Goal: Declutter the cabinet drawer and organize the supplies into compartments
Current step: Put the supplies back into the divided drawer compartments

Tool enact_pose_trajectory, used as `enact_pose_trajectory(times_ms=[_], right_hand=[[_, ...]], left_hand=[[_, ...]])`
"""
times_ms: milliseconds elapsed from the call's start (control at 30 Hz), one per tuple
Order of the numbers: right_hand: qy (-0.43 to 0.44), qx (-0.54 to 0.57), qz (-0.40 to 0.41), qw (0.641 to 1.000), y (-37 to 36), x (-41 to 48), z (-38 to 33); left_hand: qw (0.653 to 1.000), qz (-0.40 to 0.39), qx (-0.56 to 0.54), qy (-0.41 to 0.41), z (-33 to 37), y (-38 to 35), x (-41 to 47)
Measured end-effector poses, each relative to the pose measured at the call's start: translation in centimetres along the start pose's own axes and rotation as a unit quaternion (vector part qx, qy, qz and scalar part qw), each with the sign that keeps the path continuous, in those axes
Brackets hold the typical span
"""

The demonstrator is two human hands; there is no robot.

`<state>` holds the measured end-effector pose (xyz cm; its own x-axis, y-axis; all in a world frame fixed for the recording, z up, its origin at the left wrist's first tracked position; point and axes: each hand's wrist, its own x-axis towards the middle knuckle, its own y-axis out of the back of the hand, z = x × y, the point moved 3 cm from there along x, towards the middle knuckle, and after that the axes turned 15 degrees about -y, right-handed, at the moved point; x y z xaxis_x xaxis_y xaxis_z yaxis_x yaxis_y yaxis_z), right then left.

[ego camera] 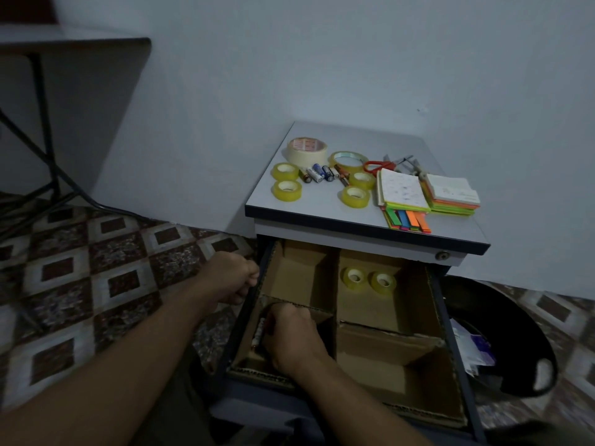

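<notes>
The cabinet drawer (pixel 446 320) is pulled out and lined with cardboard dividers (pixel 335 284) that form several compartments. My left hand (pixel 233 276) grips the drawer's left edge. My right hand (pixel 289 336) is down in the near-left compartment, fingers curled beside a few batteries (pixel 259 331) lying against the left wall; whether it holds one is hidden. Two small clear tape rolls (pixel 368 280) stand in the far-right compartment. On the cabinet top (pixel 322 210) lie more tape rolls (pixel 287 185), batteries (pixel 318 173), red scissors (pixel 376 165) and sticky-note pads (pixel 428 196).
A black bin (pixel 502 336) holding paper scraps stands to the right of the cabinet. A folding table (pixel 74 53) with dark legs is at the far left. The patterned tile floor (pixel 96 268) spreads to the left, and the white wall is close behind.
</notes>
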<state>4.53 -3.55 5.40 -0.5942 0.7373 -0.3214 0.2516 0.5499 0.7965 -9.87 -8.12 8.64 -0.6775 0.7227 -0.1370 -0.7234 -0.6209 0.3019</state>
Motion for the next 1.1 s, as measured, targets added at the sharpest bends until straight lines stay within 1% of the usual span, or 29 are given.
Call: enact_pose_trajectory(times_ms=[133,367,667,900,967,1033,1100], right_hand=[[0.037,-0.036,-0.025,0.998,-0.1,0.2,-0.2],[0.071,-0.069,-0.057,0.993,1.0,1.3,1.1],[0.099,-0.154,-0.029,0.983,0.0,1.3,1.5],[0.128,-0.151,-0.020,0.980,0.1,1.4,1.1],[0.142,-0.144,-0.039,0.979,0.4,1.2,0.9],[0.162,-0.136,-0.096,0.973,0.4,1.0,0.9],[0.171,-0.165,-0.148,0.960,0.1,0.8,0.8]], left_hand=[[1.000,-0.002,0.012,-0.012,-0.1,0.1,0.1],[1.000,-0.010,0.015,-0.025,-0.3,0.0,0.2],[0.999,-0.011,0.027,-0.035,-0.3,-0.1,0.0],[0.998,-0.010,0.050,-0.041,0.1,-0.1,-0.1],[0.998,-0.011,0.050,-0.040,0.0,-0.1,-0.1],[0.998,-0.013,0.048,-0.038,0.0,0.0,-0.1],[0.998,-0.013,0.047,-0.038,0.0,-0.1,-0.1]])
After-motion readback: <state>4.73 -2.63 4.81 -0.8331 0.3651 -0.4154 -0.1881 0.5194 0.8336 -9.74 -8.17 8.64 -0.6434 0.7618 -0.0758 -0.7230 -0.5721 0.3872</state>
